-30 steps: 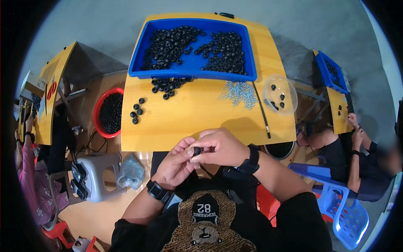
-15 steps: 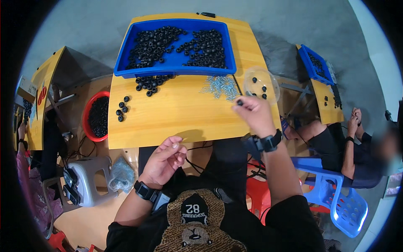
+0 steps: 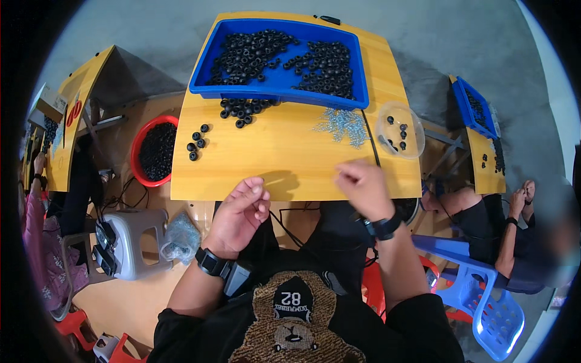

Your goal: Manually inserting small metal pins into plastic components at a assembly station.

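My left hand (image 3: 243, 212) is held up at the table's near edge, thumb and fingers curled together; whatever is in them, if anything, is hidden. My right hand (image 3: 366, 187) hovers over the near right of the table, smeared by motion, with its fingertips turned away. Beyond it lies a heap of small silvery metal pieces (image 3: 344, 126), possibly screws. A clear round bowl (image 3: 416, 124) with several black pieces stands to its right. Several black round knob-like parts (image 3: 196, 142) sit at the table's left, and more (image 3: 248, 107) lie against the blue tray (image 3: 278, 97).
Many black parts fill the blue tray. A dark cable (image 3: 370, 139) runs beside the bowl. On the floor at left are a red basin (image 3: 134, 160) of black parts, a grey stool (image 3: 136, 242) and a clear bag (image 3: 181, 237). A person sits at right beside a blue chair (image 3: 496, 314).
My right hand has drawn back from beside the bowl towards me, and the black part at its fingertips no longer shows. The bowl seems to hold one more piece. The view has shifted.
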Available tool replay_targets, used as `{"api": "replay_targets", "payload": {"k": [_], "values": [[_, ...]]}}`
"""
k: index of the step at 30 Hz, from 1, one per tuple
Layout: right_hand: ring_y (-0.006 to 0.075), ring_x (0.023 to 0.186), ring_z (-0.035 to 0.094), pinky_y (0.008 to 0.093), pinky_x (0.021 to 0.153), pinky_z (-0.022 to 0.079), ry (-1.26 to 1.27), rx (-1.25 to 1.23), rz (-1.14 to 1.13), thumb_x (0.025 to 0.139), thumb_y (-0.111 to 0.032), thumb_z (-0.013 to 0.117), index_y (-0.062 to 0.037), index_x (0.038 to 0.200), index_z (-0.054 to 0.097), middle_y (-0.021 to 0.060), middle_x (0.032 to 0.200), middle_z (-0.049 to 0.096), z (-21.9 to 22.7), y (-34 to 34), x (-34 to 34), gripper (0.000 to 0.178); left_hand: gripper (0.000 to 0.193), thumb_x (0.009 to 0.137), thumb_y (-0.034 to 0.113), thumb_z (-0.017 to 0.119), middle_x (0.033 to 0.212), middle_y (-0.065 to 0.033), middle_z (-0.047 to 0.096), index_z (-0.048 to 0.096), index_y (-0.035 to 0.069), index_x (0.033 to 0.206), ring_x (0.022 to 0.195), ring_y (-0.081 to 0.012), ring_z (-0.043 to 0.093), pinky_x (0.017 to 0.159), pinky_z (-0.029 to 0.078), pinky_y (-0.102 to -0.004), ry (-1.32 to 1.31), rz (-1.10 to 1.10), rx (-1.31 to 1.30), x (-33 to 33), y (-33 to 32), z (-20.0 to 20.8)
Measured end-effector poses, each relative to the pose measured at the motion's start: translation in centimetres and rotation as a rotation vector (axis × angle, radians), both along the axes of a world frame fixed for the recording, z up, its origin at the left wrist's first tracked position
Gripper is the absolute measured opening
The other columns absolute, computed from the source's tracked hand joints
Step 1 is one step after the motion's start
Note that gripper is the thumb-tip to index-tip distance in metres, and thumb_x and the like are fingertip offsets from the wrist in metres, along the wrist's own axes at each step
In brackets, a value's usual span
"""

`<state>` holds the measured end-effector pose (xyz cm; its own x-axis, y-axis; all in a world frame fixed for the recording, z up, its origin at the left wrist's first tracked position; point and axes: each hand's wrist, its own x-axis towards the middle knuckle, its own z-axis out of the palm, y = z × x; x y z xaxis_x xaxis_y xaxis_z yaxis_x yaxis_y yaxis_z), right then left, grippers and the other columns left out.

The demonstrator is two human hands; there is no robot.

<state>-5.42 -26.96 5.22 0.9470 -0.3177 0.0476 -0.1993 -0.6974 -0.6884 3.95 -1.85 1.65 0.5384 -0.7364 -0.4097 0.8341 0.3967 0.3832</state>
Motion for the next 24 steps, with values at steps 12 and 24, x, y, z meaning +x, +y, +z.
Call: {"api": "replay_targets", "payload": {"k": [12,24], "values": [[0.0258,0.068,0.062,0.0321,0.061,0.047,-0.070,-0.190,-0.053,0.075,-0.006,0.067,0.0005,0.078,0.067,0.0139,0.072,0.064,-0.7,-0.8,6.8,0.007,0.010,0.089,0.008,0.060,0.083,-0.0010,0.061,0.057,0.010,0.099,0.067,-0.0074,0.053,0.061,0.043,-0.0194,-0.262,0.253,0.328,4.0,0.0,0.1],[0.0336,0.072,0.062,0.0398,0.064,0.050,-0.103,-0.277,-0.066,0.073,-0.008,0.065,-0.0072,0.076,0.071,0.0157,0.079,0.064,-3.4,-1.3,10.3,0.007,0.009,0.090,0.009,0.060,0.083,-0.0025,0.060,0.056,0.008,0.098,0.069,-0.0096,0.055,0.061,0.043,-0.0209,-0.215,0.238,0.210,5.0,0.9,-0.7]]}}
